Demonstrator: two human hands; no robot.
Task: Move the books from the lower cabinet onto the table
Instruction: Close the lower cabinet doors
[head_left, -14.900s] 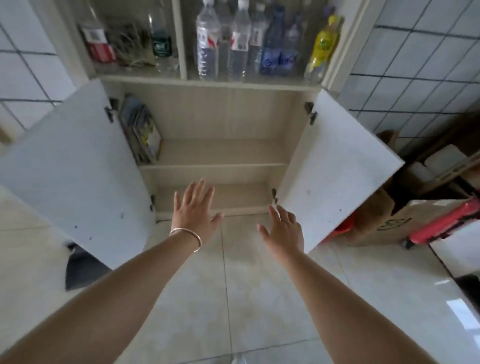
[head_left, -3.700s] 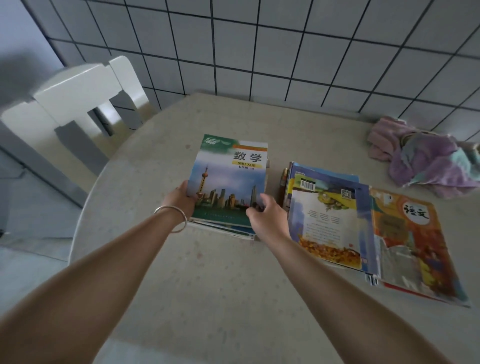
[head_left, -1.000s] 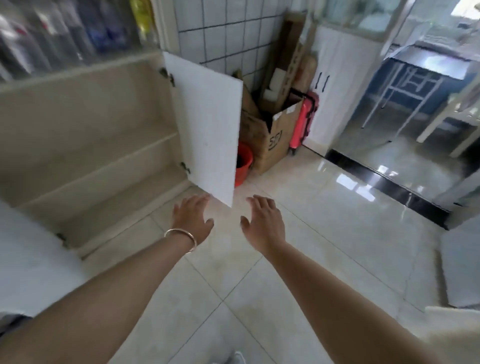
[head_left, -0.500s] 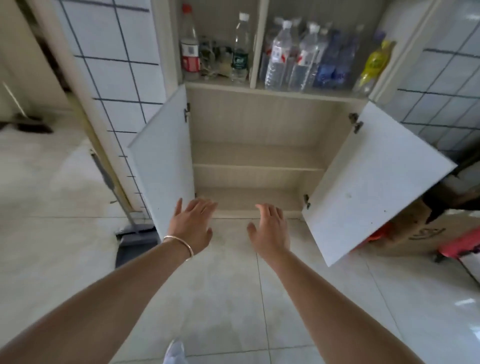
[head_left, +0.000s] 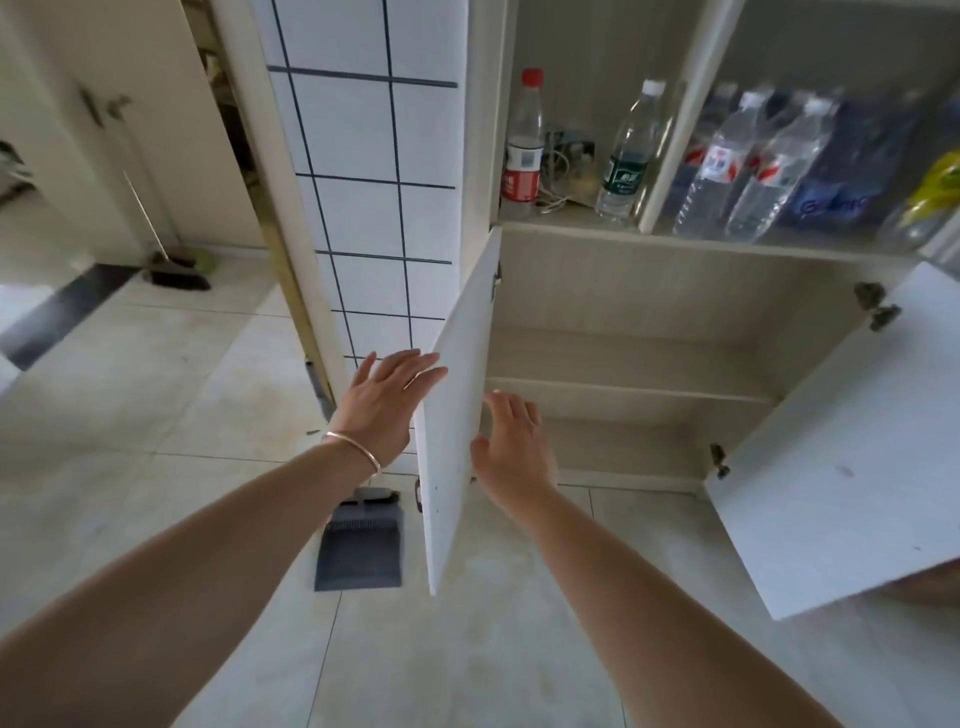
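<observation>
Lower cabinet (head_left: 623, 312), 1 o'clock: shelves bare. Left hand (head_left: 387, 405) flat, fingers spread, on left door (head_left: 457, 415); right hand (head_left: 514, 447) spread, empty.

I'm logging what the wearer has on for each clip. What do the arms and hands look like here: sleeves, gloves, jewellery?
Both forearms are bare, with no sleeves or gloves in view. The left hand has a thin metal bangle at the wrist. The right hand and its wrist carry nothing that can be seen.
</observation>
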